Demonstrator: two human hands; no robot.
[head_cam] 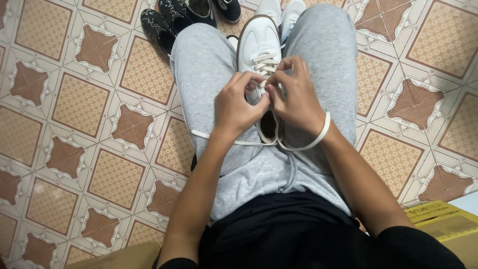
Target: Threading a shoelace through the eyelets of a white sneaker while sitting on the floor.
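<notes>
A white sneaker point(259, 45) with a brown rim lies between my knees on my grey sweatpants point(209, 65), toe pointing away. My left hand point(239, 107) and my right hand point(296, 94) meet over its eyelets, both pinching the cream shoelace point(264, 65). Loose lace ends point(308, 145) trail across my lap, one looping around my right wrist and one running left under my left wrist. The shoe's heel opening shows just below my hands.
Black patterned shoes point(164, 22) lie on the tiled floor point(79, 104) at the top left, with another dark shoe point(226, 7) and white sneakers point(281, 12) beyond my knees. A yellow box point(443, 221) sits at the lower right.
</notes>
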